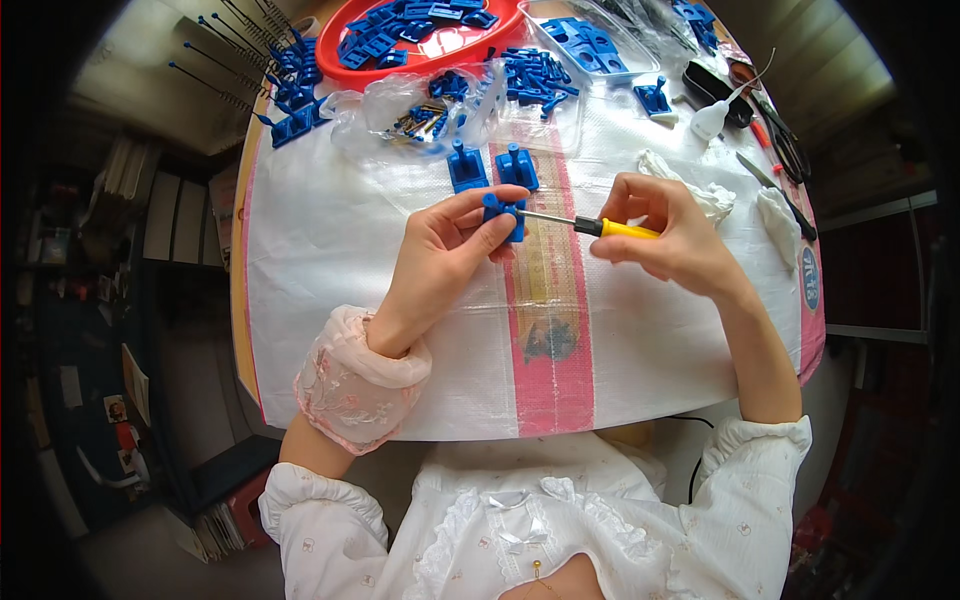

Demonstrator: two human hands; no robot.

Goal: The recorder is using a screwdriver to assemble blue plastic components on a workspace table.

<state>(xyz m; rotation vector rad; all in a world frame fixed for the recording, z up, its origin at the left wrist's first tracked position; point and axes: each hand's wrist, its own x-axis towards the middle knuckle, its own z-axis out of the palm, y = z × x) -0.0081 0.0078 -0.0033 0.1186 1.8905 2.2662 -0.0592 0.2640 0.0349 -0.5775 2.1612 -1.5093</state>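
My left hand pinches a small blue plastic part between thumb and fingers, above the middle of the table. In my right hand is a screwdriver with a yellow and black handle, held level, its shaft pointing left. Its tip meets the blue part beside my left thumb; the exact contact is hidden by the fingers. Just beyond my left fingers, two blue pieces with upright knobs, one on the left and one on the right, stand side by side.
A red basin of blue parts sits at the back. Near it are a clear bag with small pieces, a clear tray, and blue pieces with springy rods. At right lie a white squeeze bottle, scissors and a knife.
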